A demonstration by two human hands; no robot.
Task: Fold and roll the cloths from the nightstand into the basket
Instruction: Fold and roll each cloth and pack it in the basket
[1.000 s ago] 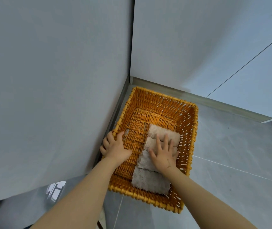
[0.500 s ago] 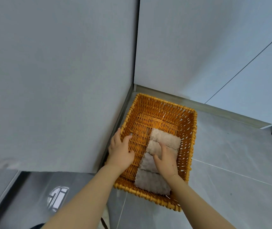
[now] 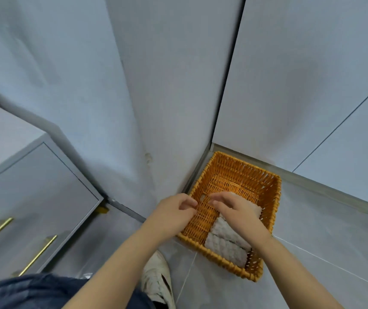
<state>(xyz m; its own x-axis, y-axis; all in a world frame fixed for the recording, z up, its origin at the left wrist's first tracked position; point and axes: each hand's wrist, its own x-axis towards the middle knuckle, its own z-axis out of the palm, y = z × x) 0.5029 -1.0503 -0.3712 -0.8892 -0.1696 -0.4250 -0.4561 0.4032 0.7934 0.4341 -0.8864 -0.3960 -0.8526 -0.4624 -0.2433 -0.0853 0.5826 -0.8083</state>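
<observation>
rolled cloths (image 3: 227,241) lie in a row along the basket's (image 3: 275,210) right side; both hands hover over it, holding nothing.
the risk, as i judge it: a trailing finger of the right hand (image 3: 234,208), which hangs loosely curled and relaxed just above the far rolls, could snag a roll and loosen or drag it out of the row, and the left hand (image 3: 174,211), fingers lightly curled over the near-left rim with no grip on it, could catch the wicker and shift the basket. room: the left half of the basket floor is bare weave, so more rolls would fit there. the basket sits on the floor tight in a corner, walls close on its left and far sides, so the clear way out is up and back toward the person. a shoe (image 3: 157,277) stands near the front corner, and the nightstand (image 3: 35,197) is well apart to the left.
</observation>
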